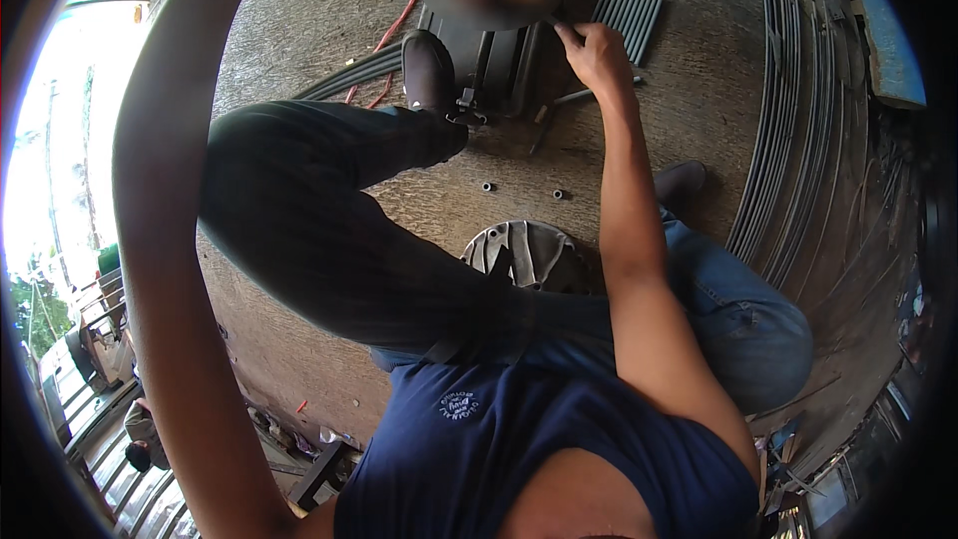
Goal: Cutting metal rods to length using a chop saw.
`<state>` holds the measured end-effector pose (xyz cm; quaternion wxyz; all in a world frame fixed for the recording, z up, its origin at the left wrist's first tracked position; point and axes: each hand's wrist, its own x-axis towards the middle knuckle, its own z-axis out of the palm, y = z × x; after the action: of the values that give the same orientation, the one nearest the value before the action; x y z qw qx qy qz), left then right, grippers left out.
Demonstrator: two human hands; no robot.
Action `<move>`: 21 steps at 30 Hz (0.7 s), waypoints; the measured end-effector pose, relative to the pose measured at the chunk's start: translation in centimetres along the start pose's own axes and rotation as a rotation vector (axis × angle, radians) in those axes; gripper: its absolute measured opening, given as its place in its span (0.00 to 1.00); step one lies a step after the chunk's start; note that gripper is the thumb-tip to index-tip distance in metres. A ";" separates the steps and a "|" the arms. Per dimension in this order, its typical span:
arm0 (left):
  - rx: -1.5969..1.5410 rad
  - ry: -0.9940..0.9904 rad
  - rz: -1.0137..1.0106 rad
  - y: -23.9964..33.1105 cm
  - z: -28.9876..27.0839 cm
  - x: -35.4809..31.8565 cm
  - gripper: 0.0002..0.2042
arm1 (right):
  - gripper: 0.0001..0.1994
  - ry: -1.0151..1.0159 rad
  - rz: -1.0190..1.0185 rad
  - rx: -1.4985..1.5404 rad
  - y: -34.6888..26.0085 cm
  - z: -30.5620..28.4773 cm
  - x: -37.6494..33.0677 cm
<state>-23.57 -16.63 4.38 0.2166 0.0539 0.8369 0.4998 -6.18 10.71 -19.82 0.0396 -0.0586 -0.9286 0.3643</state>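
My left arm reaches up along the left side and leaves the picture at the top, so its hand is out of sight. My right hand is at the right side of a cut-off machine with a dark base and a red upper part. Its fingers are curled, with one stretched toward the machine; whatever they hold is hidden. A round blurred patch covers the middle of the machine. My left shoe rests against the base. Two short metal tube pieces, a left one and a right one, lie on the floor.
Behind my right hand lies a row of cut grey rods. Long rods run along the right. More rods and a red cord lie at left. A ribbed metal casting sits between my legs. A person is at lower left.
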 end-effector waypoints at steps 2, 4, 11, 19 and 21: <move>-0.001 -0.004 -0.054 0.1 0.0 0.1 0.14 | 0.18 -0.014 -0.007 -0.024 -0.2 -0.3 0.0; -0.001 -0.008 -0.107 0.4 -0.2 0.1 0.14 | 0.19 -0.028 -0.014 -0.047 -0.4 -0.5 -0.1; 0.029 -0.016 -0.062 0.2 0.3 0.1 0.14 | 0.20 -0.129 0.043 -0.016 0.0 -0.6 0.0; 0.027 -0.089 -0.154 0.8 0.0 -0.4 0.14 | 0.24 -0.290 0.119 0.471 3.7 -3.0 0.3; -0.033 0.037 -0.144 0.7 0.4 -0.2 0.13 | 0.24 -0.295 0.131 0.469 4.4 -3.7 0.2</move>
<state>-23.28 -16.02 4.89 0.2373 -0.0195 0.8340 0.4978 -5.62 16.47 -20.12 -0.1069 -0.0539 -0.8090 0.5755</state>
